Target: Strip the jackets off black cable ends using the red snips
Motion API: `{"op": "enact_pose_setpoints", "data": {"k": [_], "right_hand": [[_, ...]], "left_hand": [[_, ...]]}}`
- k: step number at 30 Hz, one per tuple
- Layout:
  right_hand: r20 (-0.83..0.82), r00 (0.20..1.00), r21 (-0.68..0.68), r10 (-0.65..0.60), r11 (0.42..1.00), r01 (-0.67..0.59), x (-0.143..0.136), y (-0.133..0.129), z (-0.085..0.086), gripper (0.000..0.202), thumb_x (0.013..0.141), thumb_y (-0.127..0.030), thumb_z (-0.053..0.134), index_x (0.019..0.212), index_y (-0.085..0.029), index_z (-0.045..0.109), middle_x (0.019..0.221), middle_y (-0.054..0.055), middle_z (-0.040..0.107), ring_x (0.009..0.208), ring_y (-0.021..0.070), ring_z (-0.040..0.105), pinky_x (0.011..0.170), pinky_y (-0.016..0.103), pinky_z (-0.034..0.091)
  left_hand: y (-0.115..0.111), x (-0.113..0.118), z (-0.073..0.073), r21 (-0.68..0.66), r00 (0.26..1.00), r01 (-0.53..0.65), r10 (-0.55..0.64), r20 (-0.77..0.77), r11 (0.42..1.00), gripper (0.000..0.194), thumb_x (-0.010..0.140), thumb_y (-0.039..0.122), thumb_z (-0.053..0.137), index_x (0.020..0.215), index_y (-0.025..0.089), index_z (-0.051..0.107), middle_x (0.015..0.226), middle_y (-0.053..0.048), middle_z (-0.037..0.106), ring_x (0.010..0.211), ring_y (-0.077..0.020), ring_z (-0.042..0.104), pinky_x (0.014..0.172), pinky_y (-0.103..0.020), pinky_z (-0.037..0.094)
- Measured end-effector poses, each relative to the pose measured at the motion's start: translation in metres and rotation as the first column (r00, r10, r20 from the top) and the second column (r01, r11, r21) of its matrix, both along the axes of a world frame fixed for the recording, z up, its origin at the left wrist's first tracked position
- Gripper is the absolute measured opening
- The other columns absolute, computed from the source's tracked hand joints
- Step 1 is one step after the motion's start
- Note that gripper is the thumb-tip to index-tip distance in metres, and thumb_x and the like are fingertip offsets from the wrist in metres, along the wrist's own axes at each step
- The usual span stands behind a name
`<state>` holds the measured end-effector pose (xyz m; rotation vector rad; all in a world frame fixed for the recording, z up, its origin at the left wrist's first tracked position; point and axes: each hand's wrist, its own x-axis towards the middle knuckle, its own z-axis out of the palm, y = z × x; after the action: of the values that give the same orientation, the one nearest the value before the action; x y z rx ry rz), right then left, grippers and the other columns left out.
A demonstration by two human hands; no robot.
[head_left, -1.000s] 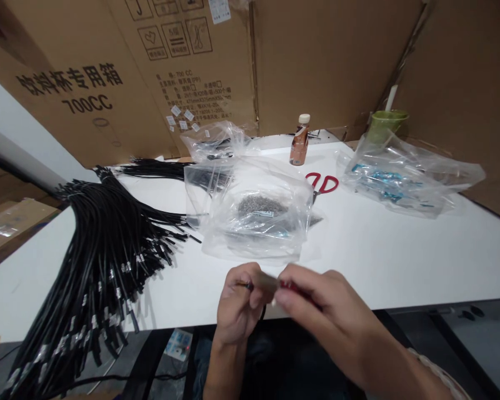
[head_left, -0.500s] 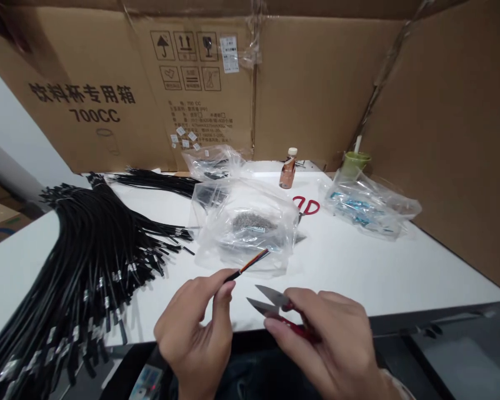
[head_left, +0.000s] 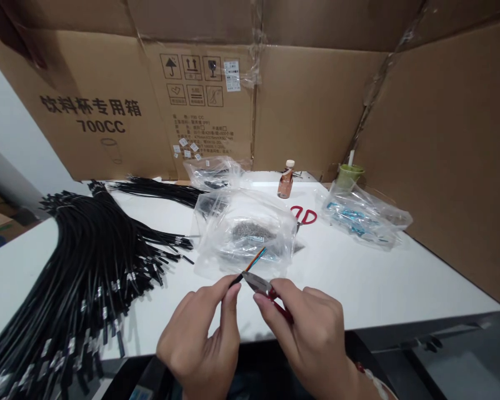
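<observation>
Between thumb and forefinger, my left hand (head_left: pixel 206 328) pinches a black cable (head_left: pixel 236 279). Thin coloured wires (head_left: pixel 256 258) stick out of its sheath, pointing up and to the right. My right hand (head_left: pixel 312 328) grips small red-handled scissors (head_left: pixel 258 283). Their blades are closed together, with the tips at the end of the black sheath where the coloured wires come out. Just behind the wires lies a clear plastic bag (head_left: pixel 250 230) with a heap of small grey pieces inside.
A large bundle of black cables (head_left: pixel 104 250) covers the table's left side. Red-handled scissors (head_left: pixel 304 215), a small bottle (head_left: pixel 286 179), a green cup (head_left: pixel 350 175) and a bag with blue items (head_left: pixel 358 222) stand or lie farther back. Cardboard walls (head_left: pixel 308 105) enclose the table (head_left: pixel 337 278).
My right hand has moved left, bringing the scissors to the cable. Their blades, apart before, are now closed at the sheath's end. The camera view has tilted up slightly.
</observation>
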<state>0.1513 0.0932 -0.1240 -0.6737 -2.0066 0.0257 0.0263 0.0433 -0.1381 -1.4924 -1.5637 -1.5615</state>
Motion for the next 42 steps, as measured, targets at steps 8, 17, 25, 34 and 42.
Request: {"op": "enact_pose_setpoints", "data": {"k": [8, 17, 25, 34, 42], "right_hand": [[0.161, 0.987, -0.463, -0.001, 0.883, 0.077, -0.015, 0.039, -0.01, 0.04, 0.101, -0.044, 0.04, 0.077, -0.018, 0.059, 0.058, -0.001, 0.06, 0.048, 0.0123, 0.052, 0.05, 0.024, 0.028], [0.381, 0.923, -0.565, -0.052, 0.777, 0.277, -0.046, 0.112, 0.003, 0.041, 0.103, -0.043, 0.04, 0.085, -0.015, 0.063, 0.079, 0.005, 0.065, 0.076, 0.0177, 0.062, 0.069, 0.03, 0.046], [0.409, 0.913, -0.632, -0.01, 0.718, 0.291, -0.056, 0.134, -0.002, 0.032, 0.099, -0.043, 0.053, 0.099, -0.013, 0.064, 0.094, 0.005, 0.066, 0.085, 0.0172, 0.064, 0.08, 0.037, 0.054], [0.301, 0.953, -0.639, -0.032, 0.735, 0.227, -0.054, 0.134, -0.011, 0.037, 0.099, -0.046, 0.05, 0.091, -0.013, 0.064, 0.086, 0.003, 0.065, 0.08, 0.0165, 0.064, 0.079, 0.036, 0.052], [0.171, 0.985, -0.628, -0.037, 0.765, 0.138, -0.05, 0.138, -0.011, 0.042, 0.1, -0.048, 0.046, 0.083, -0.014, 0.062, 0.074, 0.0, 0.061, 0.072, 0.0152, 0.061, 0.074, 0.034, 0.05]], "left_hand": [[0.039, -0.013, -0.004, -0.182, 0.971, -0.236, 0.222, -0.094, 0.955, 0.015, 0.091, 0.025, 0.059, 0.087, 0.018, 0.071, 0.078, -0.006, 0.077, 0.069, -0.0183, 0.068, 0.065, -0.026, 0.042], [0.114, -0.022, 0.026, -0.648, 0.947, -0.319, 0.262, -0.187, 0.691, 0.028, 0.096, 0.03, 0.046, 0.089, 0.016, 0.07, 0.082, -0.011, 0.073, 0.078, -0.0251, 0.067, 0.06, -0.031, 0.038], [0.131, -0.041, 0.03, -0.791, 0.968, -0.252, 0.141, -0.208, 0.558, 0.026, 0.094, 0.039, 0.056, 0.095, 0.015, 0.066, 0.093, -0.004, 0.069, 0.088, -0.0179, 0.066, 0.083, -0.04, 0.053], [0.131, -0.047, 0.025, -0.798, 0.999, 0.008, 0.024, 0.029, 0.602, 0.025, 0.093, 0.037, 0.057, 0.101, 0.015, 0.065, 0.101, -0.006, 0.068, 0.096, -0.0199, 0.065, 0.089, -0.044, 0.052], [0.146, -0.067, 0.012, -0.703, 0.86, 0.493, -0.166, 0.482, 0.512, 0.025, 0.093, 0.037, 0.058, 0.102, 0.013, 0.064, 0.094, -0.004, 0.066, 0.079, -0.0151, 0.064, 0.071, -0.034, 0.056]]}}
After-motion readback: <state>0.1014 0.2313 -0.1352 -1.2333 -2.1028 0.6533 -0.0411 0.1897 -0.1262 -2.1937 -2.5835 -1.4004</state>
